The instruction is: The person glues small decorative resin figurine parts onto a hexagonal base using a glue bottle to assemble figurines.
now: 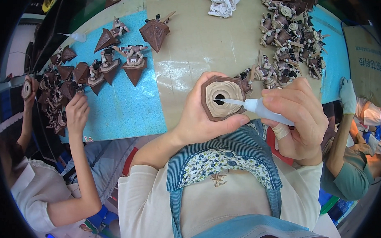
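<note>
My left hand (pixel 203 127) is wrapped round a brown, angular-rimmed base (pixel 209 109), its cream, rippled face turned up with a dark round hole in the middle. My right hand (pixel 301 116) grips a translucent white squeeze bottle (pixel 252 105) with a thin nozzle. The nozzle reaches across the cream face, its tip at the hole; whether it touches cannot be seen. Just beyond the base lies a small figurine (pixel 245 77), partly hidden.
Many figurines (pixel 285 42) are heaped at the right. Figurines on pointed brown bases (pixel 135 66) stand at the left near a co-worker's hand (pixel 77 115). A crumpled white cloth (pixel 219 4) lies at the far edge. Another co-worker's gloved hand (pixel 348 96) is at the right.
</note>
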Tool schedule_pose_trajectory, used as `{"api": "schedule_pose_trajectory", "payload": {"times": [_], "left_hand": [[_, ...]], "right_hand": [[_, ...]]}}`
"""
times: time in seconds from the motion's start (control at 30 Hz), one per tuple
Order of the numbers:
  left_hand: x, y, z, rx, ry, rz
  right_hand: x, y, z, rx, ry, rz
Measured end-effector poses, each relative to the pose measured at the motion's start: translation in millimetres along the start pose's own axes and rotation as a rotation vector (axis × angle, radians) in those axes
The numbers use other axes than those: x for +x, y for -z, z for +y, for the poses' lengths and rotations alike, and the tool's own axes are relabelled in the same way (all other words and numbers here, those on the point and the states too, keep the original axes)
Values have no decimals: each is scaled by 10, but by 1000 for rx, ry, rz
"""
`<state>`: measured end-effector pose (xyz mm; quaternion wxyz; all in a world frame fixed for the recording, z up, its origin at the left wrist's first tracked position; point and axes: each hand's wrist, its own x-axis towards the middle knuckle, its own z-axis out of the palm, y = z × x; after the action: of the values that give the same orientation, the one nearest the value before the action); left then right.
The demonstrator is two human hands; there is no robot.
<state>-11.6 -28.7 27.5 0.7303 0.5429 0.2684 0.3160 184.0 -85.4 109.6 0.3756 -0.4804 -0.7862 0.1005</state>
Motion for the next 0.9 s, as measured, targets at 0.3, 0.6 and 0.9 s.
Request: {"api": "schedule_pose_trajectory", "payload": {"times": [0.3,0.6,0.9], "left_hand": [[1,65,70,100,85,92],[67,352,354,1197,-120,47],[81,433,370,1063,-516,199]], "right_hand": [[-80,-95,224,273,-201,87],[144,-688,1207,664,-589,236],[86,-841,1311,30,-562,64]]}}
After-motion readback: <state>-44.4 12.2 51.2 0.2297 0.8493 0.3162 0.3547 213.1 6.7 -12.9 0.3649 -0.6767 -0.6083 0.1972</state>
